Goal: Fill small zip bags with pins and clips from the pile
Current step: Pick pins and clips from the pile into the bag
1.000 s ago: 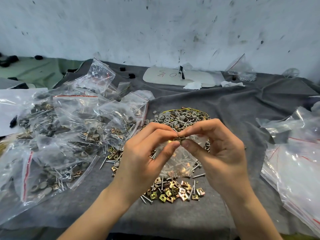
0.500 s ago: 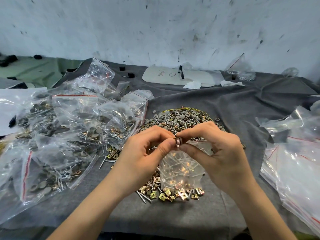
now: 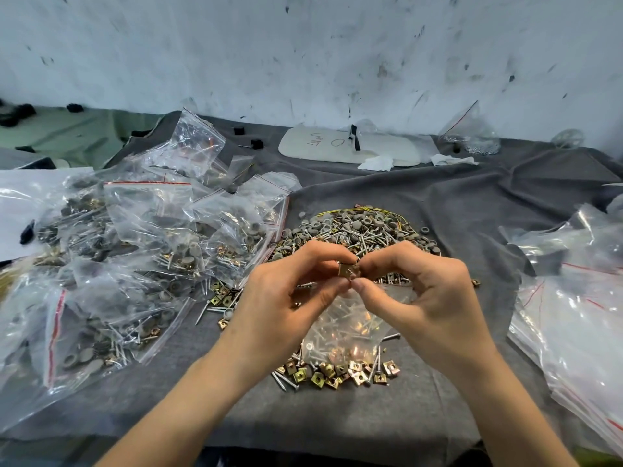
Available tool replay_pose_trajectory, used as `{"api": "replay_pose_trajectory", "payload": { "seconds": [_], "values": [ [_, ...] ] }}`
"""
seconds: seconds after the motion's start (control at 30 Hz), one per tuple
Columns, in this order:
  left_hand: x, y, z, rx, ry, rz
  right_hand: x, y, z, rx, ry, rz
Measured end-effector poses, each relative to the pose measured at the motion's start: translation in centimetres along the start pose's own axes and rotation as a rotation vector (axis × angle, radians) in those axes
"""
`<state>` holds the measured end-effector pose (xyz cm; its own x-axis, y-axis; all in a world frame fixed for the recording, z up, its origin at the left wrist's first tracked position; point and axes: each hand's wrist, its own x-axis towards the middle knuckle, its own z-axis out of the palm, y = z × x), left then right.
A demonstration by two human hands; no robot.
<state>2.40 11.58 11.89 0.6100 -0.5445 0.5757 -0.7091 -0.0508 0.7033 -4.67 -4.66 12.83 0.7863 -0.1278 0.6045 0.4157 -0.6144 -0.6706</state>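
Where the fingertips meet, the left hand [image 3: 290, 298] and right hand [image 3: 424, 298] are both curled. Each pinches between thumb and forefinger the same square brass clip [image 3: 347, 269], at the mouth of a clear, crinkled bag [image 3: 337, 318] that hangs between them with thin steel pins [image 3: 354, 335] inside. Behind lies the pile [image 3: 357, 230] of round grey caps and pins, and loose clips [image 3: 337, 374] lie at its near side. Lumpy filled bags [image 3: 135, 247] crowd the left; slick empty bags [image 3: 573, 315] stack at the right edge. Wrinkled grey cloth [image 3: 303, 423] shows bare along the front.
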Motion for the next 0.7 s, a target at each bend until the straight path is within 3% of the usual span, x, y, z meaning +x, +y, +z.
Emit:
{"api": "replay_pose_trajectory", "payload": {
  "seconds": [0.1,0.33,0.57,0.7],
  "values": [
    [0.2,-0.1,0.0,-0.044,-0.003,-0.020,0.1,-0.1,-0.1,-0.042,-0.014,-0.020],
    [0.6,-0.2,-0.2,-0.390,-0.077,-0.240,0.5,0.2,-0.3,0.003,-0.057,0.053],
    [0.8,0.0,-0.2,-0.475,-0.137,-0.311,0.8,0.7,-0.1,-0.058,-0.074,0.006],
    [0.9,-0.1,-0.5,-0.526,-0.194,-0.362,0.9,1.2,-0.1,0.039,-0.115,0.033]
  ]
}}
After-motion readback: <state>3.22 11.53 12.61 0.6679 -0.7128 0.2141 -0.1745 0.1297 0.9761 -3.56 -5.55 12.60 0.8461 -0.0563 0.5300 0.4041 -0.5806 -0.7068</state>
